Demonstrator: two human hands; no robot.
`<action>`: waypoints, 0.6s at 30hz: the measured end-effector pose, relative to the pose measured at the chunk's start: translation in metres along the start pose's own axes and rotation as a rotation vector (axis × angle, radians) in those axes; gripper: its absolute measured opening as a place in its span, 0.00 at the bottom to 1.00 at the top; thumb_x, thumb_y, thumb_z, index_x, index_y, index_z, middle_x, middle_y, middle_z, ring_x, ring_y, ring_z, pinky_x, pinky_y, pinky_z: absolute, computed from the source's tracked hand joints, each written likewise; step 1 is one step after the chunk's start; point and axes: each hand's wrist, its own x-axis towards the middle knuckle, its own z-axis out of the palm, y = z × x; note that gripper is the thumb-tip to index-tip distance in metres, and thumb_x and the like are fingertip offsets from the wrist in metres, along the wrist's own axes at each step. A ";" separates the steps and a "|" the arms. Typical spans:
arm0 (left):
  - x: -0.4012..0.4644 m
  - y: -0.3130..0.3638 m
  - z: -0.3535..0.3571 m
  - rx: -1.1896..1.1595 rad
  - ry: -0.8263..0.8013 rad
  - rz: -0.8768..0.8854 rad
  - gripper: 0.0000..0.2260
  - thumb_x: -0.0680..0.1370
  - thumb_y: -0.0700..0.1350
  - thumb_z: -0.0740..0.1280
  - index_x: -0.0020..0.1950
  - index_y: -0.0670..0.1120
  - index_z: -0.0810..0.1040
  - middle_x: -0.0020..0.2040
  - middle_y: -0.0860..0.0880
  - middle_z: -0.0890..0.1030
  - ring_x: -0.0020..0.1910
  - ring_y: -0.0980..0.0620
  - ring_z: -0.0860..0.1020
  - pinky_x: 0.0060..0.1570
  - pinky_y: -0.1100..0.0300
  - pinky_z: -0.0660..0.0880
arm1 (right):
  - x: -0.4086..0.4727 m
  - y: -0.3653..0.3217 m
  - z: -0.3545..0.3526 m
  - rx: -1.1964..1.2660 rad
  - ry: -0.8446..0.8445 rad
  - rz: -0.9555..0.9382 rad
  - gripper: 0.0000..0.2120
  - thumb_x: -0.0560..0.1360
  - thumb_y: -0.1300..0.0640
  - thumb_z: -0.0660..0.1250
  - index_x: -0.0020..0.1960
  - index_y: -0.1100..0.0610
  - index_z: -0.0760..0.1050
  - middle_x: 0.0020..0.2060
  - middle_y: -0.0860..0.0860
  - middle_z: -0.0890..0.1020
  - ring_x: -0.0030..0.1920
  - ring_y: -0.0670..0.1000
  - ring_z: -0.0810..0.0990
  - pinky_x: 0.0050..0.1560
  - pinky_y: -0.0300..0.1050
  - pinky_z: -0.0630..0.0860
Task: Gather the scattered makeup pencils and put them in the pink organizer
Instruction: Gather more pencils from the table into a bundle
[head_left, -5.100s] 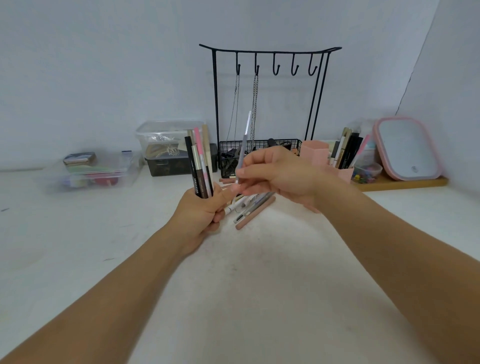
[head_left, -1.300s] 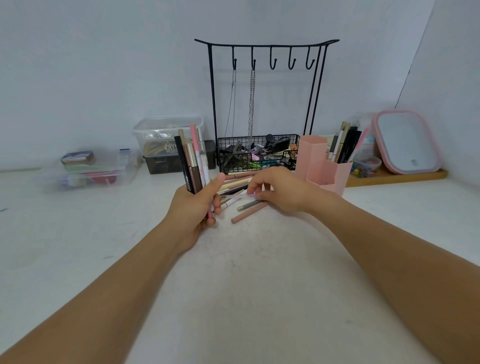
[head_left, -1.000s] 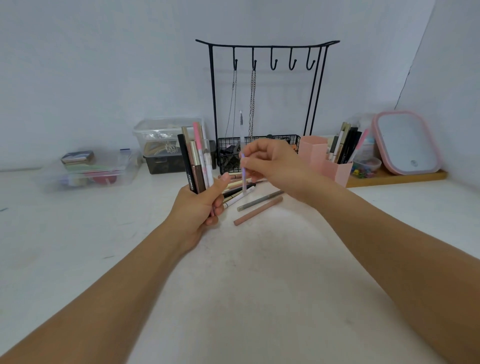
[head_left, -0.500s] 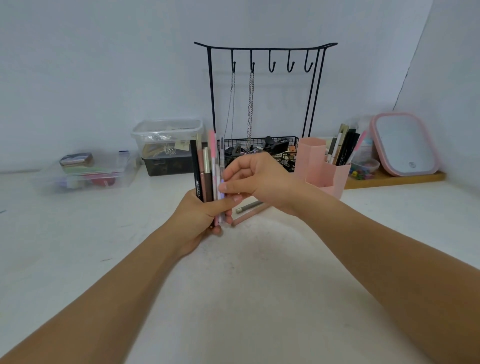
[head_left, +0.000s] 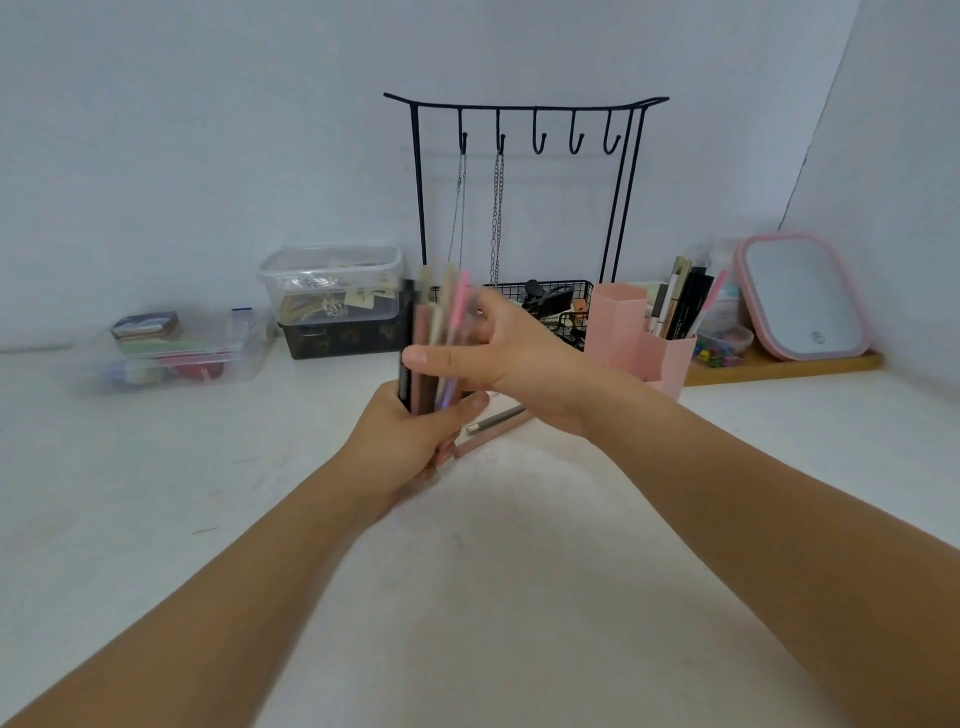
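Head view: two bare arms reach out over the white table (head_left: 519, 597).
Left hand (head_left: 410, 441): fist curled round a bunch of makeup pencils (head_left: 434, 343), holding them standing up above the table.
Right hand (head_left: 511, 358): up against the bunch, thumb stretched across the front and fingers round the back; the blur hides whether it squeezes them or only touches.
Bunch count: about five or six pencils, too blurry to count well; one is black, one brown, one has a pink top.
Loose pencils: two lie on the table just right of the left hand, a grey pencil (head_left: 493, 418) and a pink pencil (head_left: 488, 439), side by side.
Pink organizer (head_left: 670, 361): one, standing on the table to the right of the hands, near them, with several pens and pencils sticking up in a back part.
Black hook stand (head_left: 524, 106): one, five hooks, two chains hanging.
Pink mirror (head_left: 802, 296): one, leaning at the far right.
Clear boxes: one with a lid (head_left: 332, 283) on a dark box, one flat (head_left: 166, 353) to the left.
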 end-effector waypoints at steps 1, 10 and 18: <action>-0.003 0.001 0.003 0.067 -0.018 0.029 0.15 0.76 0.44 0.74 0.32 0.48 0.76 0.26 0.45 0.67 0.23 0.53 0.66 0.22 0.63 0.63 | -0.003 -0.002 0.003 0.053 -0.011 -0.021 0.23 0.69 0.56 0.80 0.61 0.53 0.76 0.52 0.50 0.86 0.52 0.51 0.86 0.55 0.46 0.82; -0.013 0.000 0.017 0.126 0.057 -0.029 0.09 0.73 0.34 0.75 0.46 0.43 0.77 0.26 0.44 0.79 0.18 0.52 0.74 0.21 0.60 0.72 | -0.003 0.019 0.033 0.271 0.188 -0.003 0.17 0.77 0.50 0.72 0.36 0.61 0.79 0.32 0.58 0.82 0.38 0.58 0.82 0.59 0.62 0.80; -0.007 0.008 0.001 -0.467 -0.202 -0.176 0.14 0.68 0.37 0.71 0.53 0.40 0.82 0.41 0.42 0.82 0.40 0.47 0.82 0.36 0.57 0.81 | -0.003 -0.001 0.013 0.590 0.263 -0.111 0.13 0.78 0.56 0.71 0.39 0.63 0.77 0.31 0.56 0.76 0.32 0.54 0.79 0.55 0.56 0.82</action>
